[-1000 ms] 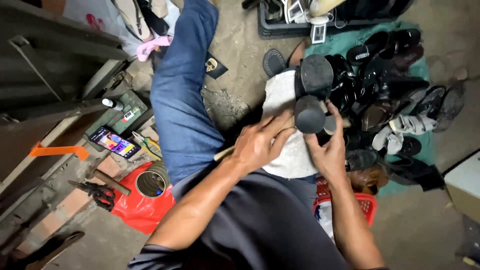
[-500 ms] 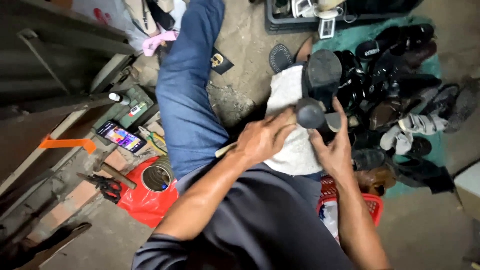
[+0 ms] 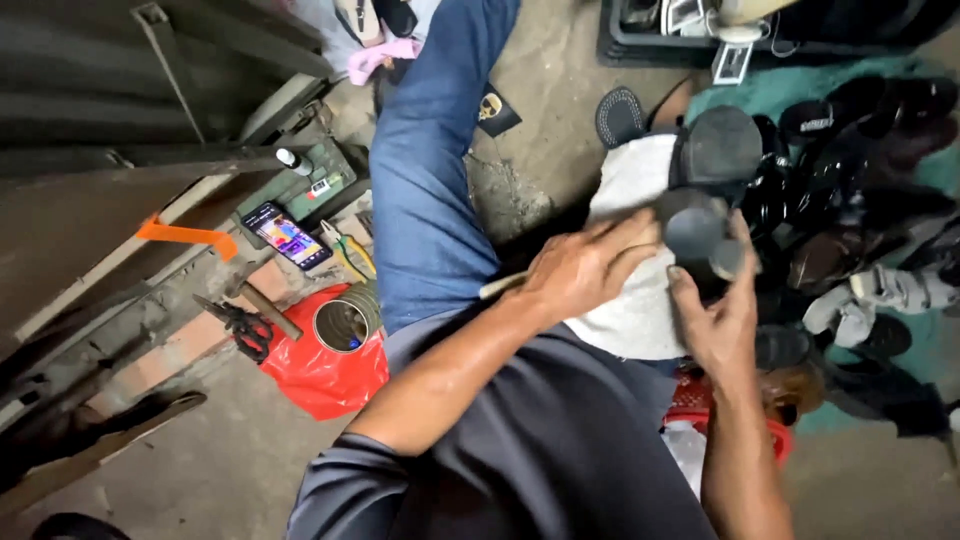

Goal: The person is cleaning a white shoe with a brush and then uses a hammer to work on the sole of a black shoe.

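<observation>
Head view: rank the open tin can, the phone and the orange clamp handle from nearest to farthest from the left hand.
Measured from the left hand:
1. Tin can, on the red bag to its left.
2. Phone, farther left, by the green box.
3. Orange clamp handle, farthest left, on the board.

Black shoe [image 3: 715, 190], sole up, on white cloth [image 3: 632, 260], lap-level

One phone [image 3: 285, 236], one open tin can [image 3: 340, 325], one red plastic bag [image 3: 325, 375], one pair of scissors [image 3: 238, 325], two hands.
</observation>
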